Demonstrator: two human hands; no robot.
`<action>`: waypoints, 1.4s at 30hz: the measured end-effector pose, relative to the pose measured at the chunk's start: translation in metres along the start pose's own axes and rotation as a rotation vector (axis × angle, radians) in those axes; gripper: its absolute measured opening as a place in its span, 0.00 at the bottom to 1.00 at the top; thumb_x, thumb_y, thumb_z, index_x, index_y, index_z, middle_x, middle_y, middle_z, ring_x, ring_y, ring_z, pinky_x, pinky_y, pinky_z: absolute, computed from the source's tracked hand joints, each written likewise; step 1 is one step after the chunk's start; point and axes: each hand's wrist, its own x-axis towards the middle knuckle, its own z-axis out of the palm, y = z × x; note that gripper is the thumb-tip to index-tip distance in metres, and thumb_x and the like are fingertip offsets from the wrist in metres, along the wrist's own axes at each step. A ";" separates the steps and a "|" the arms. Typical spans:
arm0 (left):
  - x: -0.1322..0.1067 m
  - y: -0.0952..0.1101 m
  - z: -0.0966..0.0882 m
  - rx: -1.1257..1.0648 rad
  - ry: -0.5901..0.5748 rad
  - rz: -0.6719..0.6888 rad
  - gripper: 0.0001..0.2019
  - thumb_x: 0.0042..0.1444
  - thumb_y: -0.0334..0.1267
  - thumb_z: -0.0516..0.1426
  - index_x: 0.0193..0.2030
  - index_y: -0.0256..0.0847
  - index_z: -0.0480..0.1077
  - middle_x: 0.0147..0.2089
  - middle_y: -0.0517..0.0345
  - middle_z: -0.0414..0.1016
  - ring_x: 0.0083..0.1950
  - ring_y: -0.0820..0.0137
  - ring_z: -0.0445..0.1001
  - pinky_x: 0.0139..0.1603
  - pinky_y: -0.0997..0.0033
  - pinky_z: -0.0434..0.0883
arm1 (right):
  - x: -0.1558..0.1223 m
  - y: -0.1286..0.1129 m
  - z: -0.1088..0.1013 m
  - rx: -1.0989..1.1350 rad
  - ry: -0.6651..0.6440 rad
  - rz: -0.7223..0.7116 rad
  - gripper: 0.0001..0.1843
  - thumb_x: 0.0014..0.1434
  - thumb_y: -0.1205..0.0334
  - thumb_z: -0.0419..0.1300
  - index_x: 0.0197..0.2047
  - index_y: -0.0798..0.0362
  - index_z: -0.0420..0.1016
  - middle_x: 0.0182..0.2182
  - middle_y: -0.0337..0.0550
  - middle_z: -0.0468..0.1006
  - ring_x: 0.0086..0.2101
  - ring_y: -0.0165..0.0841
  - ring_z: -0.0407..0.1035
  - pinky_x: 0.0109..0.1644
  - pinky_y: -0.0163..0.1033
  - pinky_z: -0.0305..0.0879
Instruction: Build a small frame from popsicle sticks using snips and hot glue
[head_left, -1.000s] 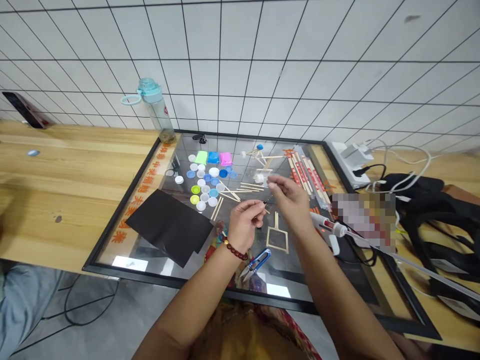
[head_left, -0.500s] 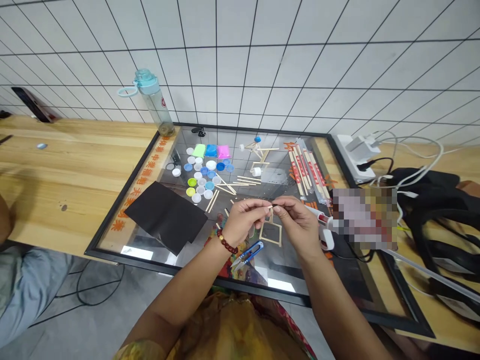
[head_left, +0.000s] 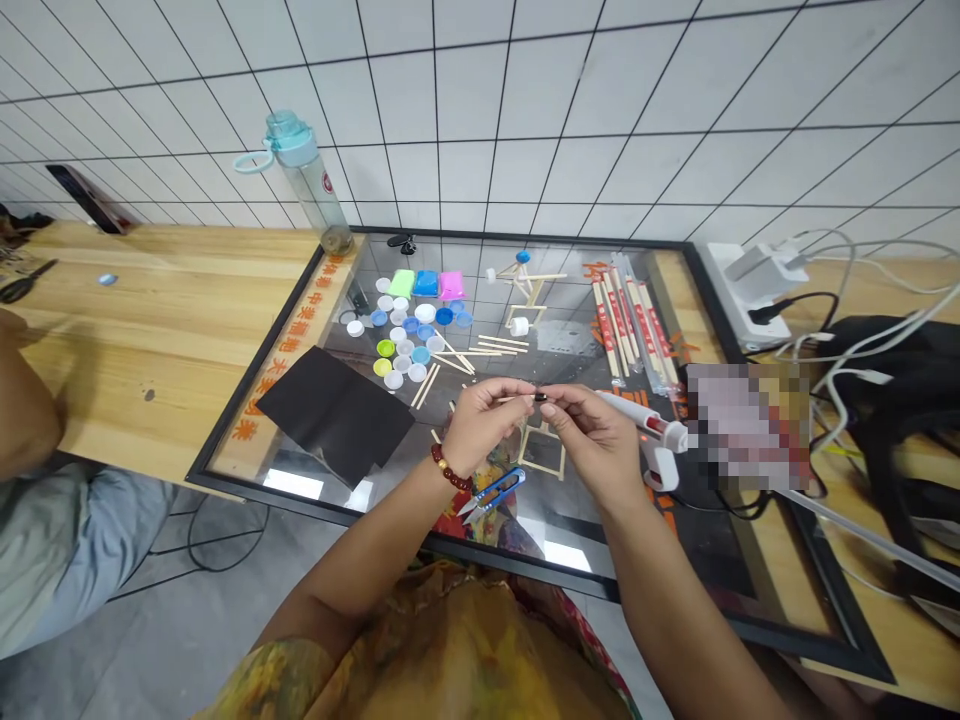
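Observation:
My left hand [head_left: 487, 425] is closed on a thin wooden stick [head_left: 514, 399], pinching it between thumb and fingers. At the stick's right end is a small black piece [head_left: 540, 397], possibly paper, which the fingertips of my right hand [head_left: 596, 435] pinch. Both hands meet above the glass-topped board. Below them lies a square frame of wooden sticks [head_left: 544, 470], partly covered by my hands. Blue-handled thread snips [head_left: 495, 495] rest near my left wrist. A white glue gun [head_left: 654, 428] lies beside my right hand.
Black paper [head_left: 337, 415] lies left of bottle caps [head_left: 403, 348] and loose sticks [head_left: 491, 348]. A stick model [head_left: 529, 290] stands behind. Wrapped chopsticks [head_left: 630, 325], a power strip [head_left: 742, 295] and cables are right. A water bottle [head_left: 311, 180] stands back left; another person's arm [head_left: 26, 400] is far left.
The view has shifted slightly. My fingers have moved a little around the stick, and its black end now shows more clearly between my fingertips. Both hands keep their pinch.

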 end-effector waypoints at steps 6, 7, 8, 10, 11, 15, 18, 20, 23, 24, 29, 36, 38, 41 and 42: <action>0.002 0.001 0.001 -0.033 0.000 -0.016 0.10 0.43 0.39 0.64 0.32 0.36 0.77 0.24 0.59 0.71 0.21 0.80 0.61 0.19 0.78 0.57 | 0.001 0.000 -0.003 -0.078 0.011 -0.085 0.10 0.59 0.59 0.61 0.45 0.45 0.79 0.39 0.42 0.78 0.41 0.34 0.72 0.47 0.43 0.69; 0.002 0.002 0.001 -0.035 -0.005 -0.029 0.09 0.43 0.38 0.64 0.31 0.36 0.77 0.23 0.59 0.70 0.21 0.80 0.61 0.19 0.78 0.56 | 0.001 0.001 -0.004 -0.097 0.013 -0.099 0.11 0.59 0.60 0.61 0.45 0.45 0.78 0.39 0.42 0.77 0.40 0.34 0.72 0.47 0.43 0.69; 0.002 0.003 0.001 -0.035 -0.008 -0.046 0.09 0.43 0.38 0.64 0.31 0.36 0.76 0.23 0.59 0.70 0.21 0.80 0.61 0.19 0.78 0.56 | 0.002 0.001 -0.005 -0.110 0.010 -0.104 0.11 0.59 0.60 0.61 0.46 0.44 0.78 0.38 0.42 0.77 0.40 0.34 0.72 0.46 0.43 0.69; 0.002 0.004 0.000 -0.030 -0.007 -0.086 0.08 0.42 0.37 0.64 0.30 0.35 0.76 0.22 0.59 0.69 0.20 0.80 0.62 0.19 0.78 0.56 | 0.003 0.001 -0.007 -0.123 -0.002 -0.108 0.13 0.59 0.60 0.60 0.48 0.44 0.77 0.39 0.42 0.76 0.39 0.34 0.72 0.45 0.42 0.69; 0.002 0.004 -0.001 -0.025 -0.004 -0.108 0.08 0.42 0.37 0.64 0.29 0.35 0.75 0.22 0.59 0.69 0.20 0.80 0.62 0.19 0.78 0.55 | 0.003 0.001 -0.008 -0.132 -0.014 -0.116 0.14 0.59 0.59 0.60 0.49 0.44 0.76 0.39 0.42 0.76 0.39 0.34 0.71 0.45 0.42 0.68; 0.004 0.002 -0.002 0.050 0.006 -0.146 0.06 0.42 0.35 0.62 0.28 0.35 0.75 0.20 0.60 0.67 0.19 0.81 0.60 0.18 0.78 0.53 | 0.005 0.000 -0.011 -0.201 -0.072 -0.161 0.14 0.59 0.59 0.61 0.49 0.45 0.76 0.38 0.42 0.77 0.36 0.34 0.71 0.43 0.42 0.68; 0.005 -0.001 -0.002 0.139 0.006 -0.092 0.05 0.43 0.34 0.61 0.28 0.36 0.76 0.20 0.61 0.67 0.20 0.80 0.61 0.20 0.78 0.55 | 0.005 -0.001 -0.011 -0.254 -0.077 -0.178 0.09 0.58 0.58 0.61 0.43 0.46 0.78 0.35 0.42 0.77 0.34 0.33 0.70 0.41 0.42 0.67; 0.005 -0.002 -0.002 0.176 -0.008 -0.060 0.05 0.43 0.35 0.61 0.27 0.36 0.76 0.21 0.60 0.69 0.21 0.79 0.63 0.21 0.78 0.57 | 0.005 -0.001 -0.011 -0.269 -0.073 -0.182 0.06 0.59 0.59 0.60 0.39 0.46 0.78 0.34 0.41 0.78 0.35 0.34 0.71 0.42 0.42 0.67; 0.006 -0.002 -0.003 0.200 -0.028 -0.052 0.07 0.42 0.35 0.62 0.29 0.36 0.77 0.24 0.57 0.73 0.25 0.76 0.67 0.23 0.78 0.61 | 0.005 0.000 -0.011 -0.254 -0.071 -0.162 0.06 0.60 0.59 0.60 0.37 0.46 0.78 0.33 0.40 0.78 0.35 0.33 0.71 0.41 0.40 0.66; 0.006 -0.002 -0.004 0.199 -0.032 -0.054 0.08 0.42 0.35 0.62 0.31 0.36 0.77 0.26 0.56 0.74 0.25 0.76 0.68 0.23 0.77 0.62 | 0.004 0.001 -0.011 -0.245 -0.068 -0.154 0.06 0.60 0.59 0.60 0.37 0.46 0.78 0.33 0.40 0.78 0.35 0.33 0.71 0.41 0.40 0.66; 0.008 -0.004 -0.007 0.192 -0.081 -0.029 0.08 0.43 0.35 0.62 0.31 0.35 0.77 0.25 0.57 0.73 0.22 0.78 0.66 0.21 0.78 0.62 | 0.004 0.007 -0.011 -0.205 -0.046 -0.089 0.07 0.59 0.57 0.61 0.38 0.47 0.78 0.34 0.40 0.78 0.35 0.33 0.72 0.42 0.41 0.67; 0.008 -0.001 -0.005 0.052 -0.038 -0.104 0.06 0.42 0.33 0.62 0.29 0.34 0.75 0.23 0.58 0.71 0.21 0.80 0.63 0.19 0.79 0.58 | 0.004 0.014 -0.012 -0.100 -0.076 -0.041 0.13 0.56 0.59 0.64 0.45 0.48 0.76 0.36 0.40 0.77 0.33 0.30 0.70 0.40 0.39 0.67; 0.009 0.000 -0.005 0.038 -0.043 -0.135 0.06 0.43 0.33 0.62 0.30 0.34 0.75 0.23 0.58 0.70 0.21 0.80 0.63 0.19 0.80 0.57 | 0.004 0.013 -0.011 -0.109 -0.068 -0.052 0.14 0.55 0.59 0.65 0.46 0.48 0.76 0.36 0.40 0.77 0.32 0.30 0.70 0.40 0.39 0.67; 0.009 0.000 -0.005 0.055 -0.063 -0.151 0.06 0.44 0.33 0.61 0.31 0.33 0.74 0.23 0.59 0.70 0.21 0.81 0.62 0.19 0.80 0.57 | 0.005 0.009 -0.011 -0.125 -0.062 -0.072 0.09 0.57 0.59 0.63 0.42 0.48 0.77 0.36 0.40 0.77 0.35 0.31 0.70 0.42 0.39 0.66; 0.008 0.001 -0.005 0.069 -0.070 -0.152 0.06 0.45 0.32 0.61 0.32 0.33 0.74 0.23 0.59 0.70 0.21 0.81 0.62 0.19 0.80 0.57 | 0.006 0.007 -0.011 -0.138 -0.065 -0.086 0.07 0.58 0.59 0.62 0.40 0.48 0.77 0.35 0.40 0.77 0.36 0.32 0.70 0.43 0.39 0.66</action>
